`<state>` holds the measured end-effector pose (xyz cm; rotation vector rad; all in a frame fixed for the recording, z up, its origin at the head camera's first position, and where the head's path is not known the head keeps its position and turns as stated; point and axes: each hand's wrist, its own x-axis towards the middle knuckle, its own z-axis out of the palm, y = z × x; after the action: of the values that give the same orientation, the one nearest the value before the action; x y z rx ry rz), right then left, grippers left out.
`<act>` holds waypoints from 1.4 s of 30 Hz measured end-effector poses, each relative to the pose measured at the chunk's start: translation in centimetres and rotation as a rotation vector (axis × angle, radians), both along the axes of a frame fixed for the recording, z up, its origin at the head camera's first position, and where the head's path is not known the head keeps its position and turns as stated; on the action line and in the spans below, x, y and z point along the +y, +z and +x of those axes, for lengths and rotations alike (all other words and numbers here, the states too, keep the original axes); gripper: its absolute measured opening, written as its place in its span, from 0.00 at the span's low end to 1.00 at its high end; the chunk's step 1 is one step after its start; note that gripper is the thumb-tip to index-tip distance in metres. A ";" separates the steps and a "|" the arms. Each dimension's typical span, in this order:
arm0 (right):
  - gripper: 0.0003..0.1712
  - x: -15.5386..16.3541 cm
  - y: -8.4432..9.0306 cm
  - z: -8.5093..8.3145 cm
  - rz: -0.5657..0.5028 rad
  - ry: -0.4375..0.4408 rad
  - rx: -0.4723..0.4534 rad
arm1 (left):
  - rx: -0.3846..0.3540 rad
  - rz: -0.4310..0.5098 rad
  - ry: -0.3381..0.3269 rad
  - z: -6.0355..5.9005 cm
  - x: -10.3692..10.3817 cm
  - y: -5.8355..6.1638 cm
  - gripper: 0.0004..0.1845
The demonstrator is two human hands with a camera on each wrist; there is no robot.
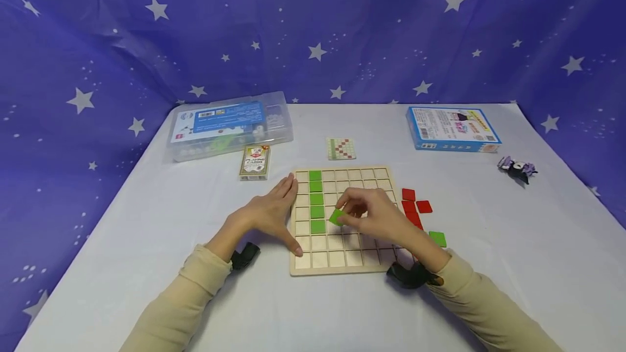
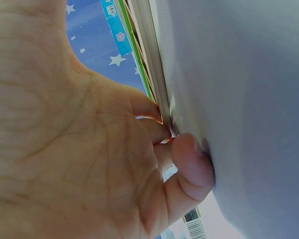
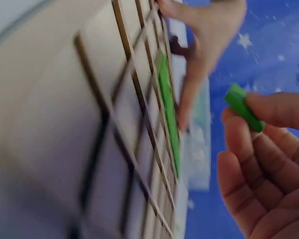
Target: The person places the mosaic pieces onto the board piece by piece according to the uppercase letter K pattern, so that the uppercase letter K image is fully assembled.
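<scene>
On my feed, a white table (image 1: 122,265) carries a wooden grid board (image 1: 336,258). I see the left hand (image 1: 269,213) with fingers extended, resting along the board's left edge. The right hand (image 1: 381,219) pinches a green tile (image 1: 336,217) above the board, just right of five green tiles (image 1: 317,212) filling the second column from the top. Right of the board I see red tiles (image 1: 424,207).

Green squares (image 1: 317,212), red squares (image 1: 424,207) and white stars (image 1: 317,52)
From far away, I see a tan board (image 1: 336,259) with grid lines, a white table (image 1: 274,308), beige sleeves (image 1: 171,292) near, a blue-and-white box (image 1: 455,128) far right, and starry purple-blue cloth (image 1: 274,26) far back.
</scene>
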<state>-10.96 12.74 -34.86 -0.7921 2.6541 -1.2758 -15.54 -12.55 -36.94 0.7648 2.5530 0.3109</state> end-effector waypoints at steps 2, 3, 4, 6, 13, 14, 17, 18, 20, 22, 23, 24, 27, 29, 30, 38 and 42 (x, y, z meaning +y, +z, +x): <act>0.07 -1.1 -0.4 -0.1 0.032 0.027 -0.003 | 0.003 0.010 0.000 -0.1 0.3 0.0 0.81; 0.06 -1.7 -0.7 -0.1 0.049 0.041 -0.009 | 0.005 0.013 0.000 -0.2 0.4 0.0 0.81; 0.06 -2.2 -1.0 0.0 0.064 0.056 -0.021 | 0.003 0.014 0.001 -0.1 0.4 -0.1 0.81; 0.05 -3.0 -1.6 0.2 0.087 0.080 -0.040 | 0.004 0.014 0.005 -0.1 0.4 -0.2 0.82; 0.05 -4.2 -2.4 0.6 0.151 0.102 -0.068 | 0.005 0.035 0.011 0.2 -0.2 -0.4 0.82; 0.05 -4.3 -2.4 0.6 0.160 0.107 -0.064 | 0.005 0.037 0.011 0.3 -0.3 -0.5 0.82; 0.05 -4.4 -2.6 0.7 0.180 0.107 -0.043 | 0.006 0.040 0.012 0.4 -0.4 -0.6 0.81; 0.05 -4.4 -2.5 0.7 0.187 0.105 -0.033 | 0.002 0.045 0.012 0.4 -0.4 -0.6 0.81; 0.06 -4.4 -2.6 0.8 0.210 0.102 -0.009 | -0.004 0.048 0.008 0.4 -0.3 -0.6 0.81; 0.06 -4.4 -2.5 1.0 0.223 0.091 0.008 | -0.004 0.050 0.004 0.4 -0.2 -0.5 0.81; 0.06 -4.4 -2.5 1.1 0.232 0.082 0.017 | -0.002 0.047 0.002 0.4 -0.2 -0.5 0.81; 0.07 -4.5 -2.4 1.3 0.244 0.071 0.025 | 0.002 0.044 0.002 0.4 -0.2 -0.5 0.81; 0.15 -4.7 -2.1 1.6 0.306 0.019 0.064 | 0.015 0.036 0.004 0.3 0.0 -0.4 0.81; 0.18 -4.8 -1.8 1.8 0.347 -0.011 0.079 | 0.015 0.036 0.002 0.2 0.0 -0.3 0.81; 0.18 -4.8 -1.8 1.9 0.362 -0.020 0.082 | 0.014 0.040 0.000 0.1 0.0 -0.2 0.81; 0.03 -4.6 -2.1 1.9 0.308 0.056 0.034 | 0.010 0.017 0.005 0.2 0.0 -0.4 0.81; 0.05 -4.4 -1.9 2.1 0.308 0.068 0.038 | 0.014 0.024 0.004 0.3 0.0 -0.3 0.81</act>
<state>-8.83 8.35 -36.76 -0.8557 2.7310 -0.8147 -15.26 -12.58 -37.25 0.7740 2.5686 0.3397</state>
